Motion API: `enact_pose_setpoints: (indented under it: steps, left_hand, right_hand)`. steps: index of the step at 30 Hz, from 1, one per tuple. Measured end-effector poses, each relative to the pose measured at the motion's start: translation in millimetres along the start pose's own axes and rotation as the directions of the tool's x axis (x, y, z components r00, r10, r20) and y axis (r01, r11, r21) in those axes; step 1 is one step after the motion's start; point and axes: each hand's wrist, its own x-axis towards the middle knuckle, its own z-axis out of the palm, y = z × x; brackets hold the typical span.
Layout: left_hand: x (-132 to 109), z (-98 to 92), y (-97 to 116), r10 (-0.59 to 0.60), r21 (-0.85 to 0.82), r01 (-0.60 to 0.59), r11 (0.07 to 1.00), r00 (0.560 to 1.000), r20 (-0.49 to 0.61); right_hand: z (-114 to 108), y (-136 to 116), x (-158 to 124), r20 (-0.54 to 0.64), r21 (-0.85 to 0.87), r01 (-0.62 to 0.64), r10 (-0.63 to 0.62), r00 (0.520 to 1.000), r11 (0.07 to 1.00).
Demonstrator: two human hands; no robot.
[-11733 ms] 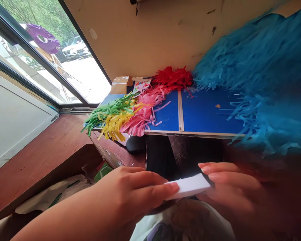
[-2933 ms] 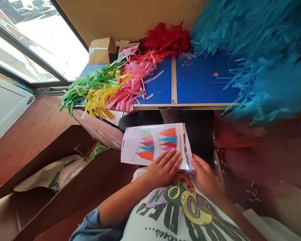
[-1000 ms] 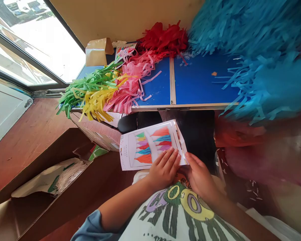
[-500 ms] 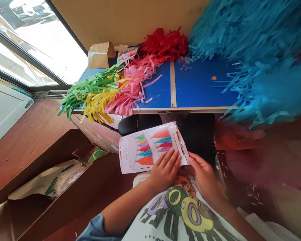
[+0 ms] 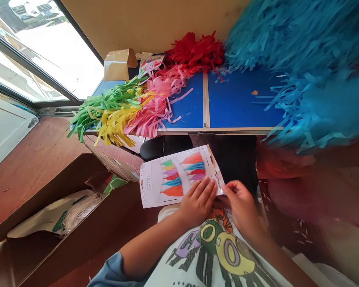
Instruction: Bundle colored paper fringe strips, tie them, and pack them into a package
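A flat white packet labelled "Tassel Bunting" (image 5: 151,187) lies tilted above my lap, its front printed with colourful tassels. My left hand (image 5: 197,199) lies over its lower right part, fingers together on the printed face and the thumb out of sight. At the packet's right end, my right hand (image 5: 242,207) pinches the near corner between thumb and bent fingers. A narrow folded edge runs along that end, where small coloured bits show.
On the blue table (image 5: 239,107) ahead lie green (image 5: 107,101), yellow (image 5: 116,125), pink (image 5: 155,103) and red tassels (image 5: 196,54). Large blue fringe (image 5: 314,79) fills the right. A brown paper piece (image 5: 116,65) stands behind. An open cardboard box (image 5: 62,255) sits at lower left.
The packet has shifted very slightly left, and the fingers of my right hand have curled a little more at its corner. My left hand has barely moved.
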Motion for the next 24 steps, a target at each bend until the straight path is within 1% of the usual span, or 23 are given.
enact_pose_setpoints:
  steps: [3, 5, 7, 9, 12, 16, 18, 22, 24]
  left_hand:
    - [-0.4, 0.5, -0.4, 0.01, 0.001, -0.01, 1.0, 1.0, 0.001]
    - [-0.1, 0.5, -0.8, -0.005, -0.001, 0.005, 1.0, 1.0, -0.01]
    - [0.6, 0.0, -1.1, -0.009, -0.003, 0.009, 1.0, 0.999, -0.031]
    - [1.5, -0.6, -1.2, -0.017, -0.006, 0.016, 1.0, 0.998, -0.063]
    - [1.6, -0.2, -0.5, -0.071, -0.021, 0.069, 0.997, 0.991, -0.111]
    - [-0.8, 3.9, 1.2, -0.166, -0.005, 0.168, 0.986, 0.974, -0.152]
    - [-1.3, 6.2, 1.7, -0.184, 0.031, 0.191, 0.981, 0.972, -0.148]
    - [1.0, 8.3, 0.6, -0.174, 0.113, 0.185, 0.976, 0.98, -0.098]
    - [2.9, 8.2, -0.4, -0.167, 0.153, 0.179, 0.972, 0.982, -0.089]
  right_hand:
    - [-0.5, 1.2, 7.7, 0.011, -0.071, 0.033, -0.033, 0.999, 0.997]
    - [0.2, 0.3, 10.9, 0.01, -0.087, 0.036, -0.036, 0.999, 0.996]
    - [1.3, -1.7, 12.4, 0.027, -0.053, 0.044, -0.043, 0.999, 0.998]
    - [2.2, -3.8, 13.7, 0.071, -0.011, 0.062, -0.061, 0.996, 0.998]
    - [3.0, -5.7, 17.9, 0.123, -0.025, 0.097, -0.094, 0.988, 0.995]
    - [6.8, -8.5, 24.9, 0.126, -0.09, 0.148, -0.136, 0.983, 0.985]
    - [10.9, -11.6, 26.3, 0.124, -0.035, 0.119, -0.114, 0.986, 0.992]
    - [19.9, -18.9, 25.6, 0.171, 0.151, -0.046, 0.019, 0.985, 0.987]
    - [23.4, -21.0, 25.4, 0.204, 0.191, -0.101, 0.061, 0.977, 0.976]
